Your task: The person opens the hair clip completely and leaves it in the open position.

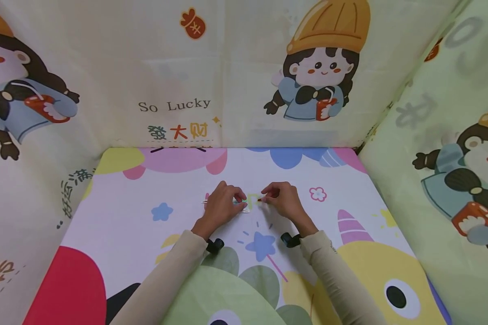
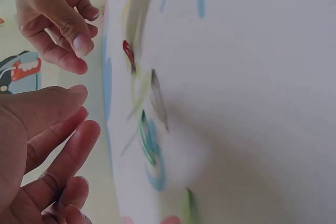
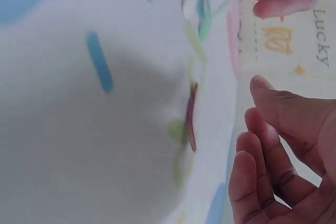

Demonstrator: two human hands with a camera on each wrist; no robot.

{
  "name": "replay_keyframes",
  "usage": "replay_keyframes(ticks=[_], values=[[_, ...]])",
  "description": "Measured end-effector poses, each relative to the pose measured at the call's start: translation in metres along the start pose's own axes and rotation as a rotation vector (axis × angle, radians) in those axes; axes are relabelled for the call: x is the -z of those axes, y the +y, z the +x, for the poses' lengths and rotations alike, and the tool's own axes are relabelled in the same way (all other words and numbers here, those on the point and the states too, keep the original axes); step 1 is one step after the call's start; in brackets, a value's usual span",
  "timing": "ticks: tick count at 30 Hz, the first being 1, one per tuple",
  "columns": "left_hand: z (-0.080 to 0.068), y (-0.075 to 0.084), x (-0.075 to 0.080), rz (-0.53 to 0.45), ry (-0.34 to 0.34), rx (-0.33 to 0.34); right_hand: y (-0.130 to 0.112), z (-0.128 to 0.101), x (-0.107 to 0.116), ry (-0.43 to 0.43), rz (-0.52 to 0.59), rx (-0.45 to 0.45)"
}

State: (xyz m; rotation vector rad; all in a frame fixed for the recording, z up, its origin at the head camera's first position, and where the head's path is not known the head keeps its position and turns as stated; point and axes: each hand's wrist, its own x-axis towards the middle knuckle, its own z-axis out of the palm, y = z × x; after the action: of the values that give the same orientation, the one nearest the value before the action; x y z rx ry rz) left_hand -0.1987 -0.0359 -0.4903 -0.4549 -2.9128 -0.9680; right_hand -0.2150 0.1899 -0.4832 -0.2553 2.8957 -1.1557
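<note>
I'm hovering both hands over small flat paper clips lying mid-frame on the cartoon-printed tabletop (image 1: 118,212). My left hand (image 1: 221,205) is loosely open, fingers uncurled, holding nothing, beside the green paper clip (image 2: 147,139). My right hand (image 1: 282,201) is also open and empty, fingertips just off the red paper clip (image 3: 191,116). Risk, I'm judging: thin clips lying flat could slide off under my fingertips, or blend into the busy print.
</note>
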Motion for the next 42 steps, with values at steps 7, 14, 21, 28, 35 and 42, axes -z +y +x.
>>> replay_keyframes(ticks=[7, 14, 21, 28, 35, 42], values=[[0.016, 0.014, -0.004, 0.012, -0.036, -0.004, 0.004, 0.003, 0.014, 0.028, -0.012, -0.026], [0.033, 0.025, -0.015, 0.018, -0.090, 0.006, 0.009, 0.005, 0.015, 0.013, -0.063, -0.096], [0.044, 0.028, -0.027, 0.049, -0.107, 0.004, 0.017, 0.010, 0.009, -0.022, -0.106, -0.143], [0.050, 0.025, -0.042, 0.091, -0.109, -0.021, 0.018, 0.014, 0.000, -0.049, -0.124, -0.143], [0.052, 0.024, -0.052, 0.069, -0.116, -0.005, 0.016, 0.012, -0.005, -0.076, -0.109, -0.157], [0.051, 0.026, -0.044, -0.005, -0.087, 0.008, 0.016, 0.011, -0.001, -0.081, -0.047, -0.154]])
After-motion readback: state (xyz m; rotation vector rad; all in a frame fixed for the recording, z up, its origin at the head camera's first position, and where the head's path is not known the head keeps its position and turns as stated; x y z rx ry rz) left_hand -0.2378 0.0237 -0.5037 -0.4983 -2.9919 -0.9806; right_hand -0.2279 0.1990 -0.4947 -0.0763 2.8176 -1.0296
